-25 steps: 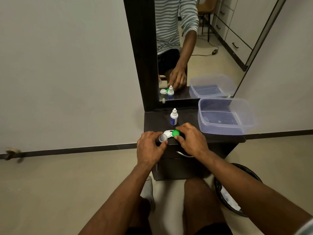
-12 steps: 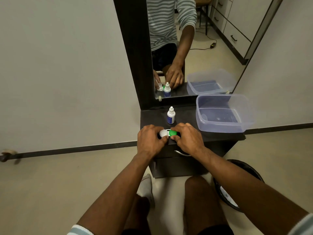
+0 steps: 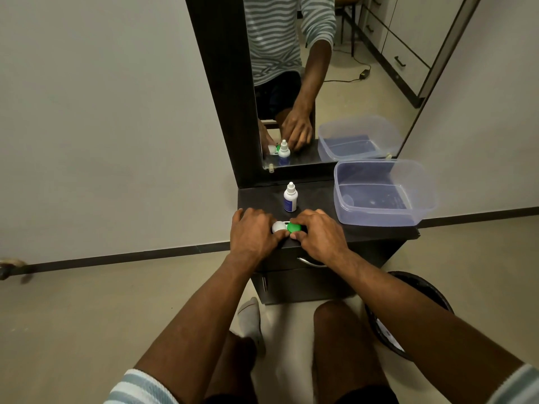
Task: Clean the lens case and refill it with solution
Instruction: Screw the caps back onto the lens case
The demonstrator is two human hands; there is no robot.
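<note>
The lens case (image 3: 287,227) sits at the near edge of the dark cabinet top (image 3: 318,199): light, hard plastic, probably slick, best pinched by its cap rims. My left hand (image 3: 253,231) grips the white cap (image 3: 279,226); a second ago it held that cap lifted off. My right hand (image 3: 316,233) pinches the green cap (image 3: 294,227). The solution bottle (image 3: 290,198) stands just beyond.

A dark bench (image 3: 318,196) with a drawer below carries the things. Near its front edge lies a lens case (image 3: 286,227) with one white and one green cap. Just behind it a small white dropper bottle (image 3: 290,198) stands upright. A clear plastic tub (image 3: 382,192) sits at the right end, overhanging the edge.
</note>
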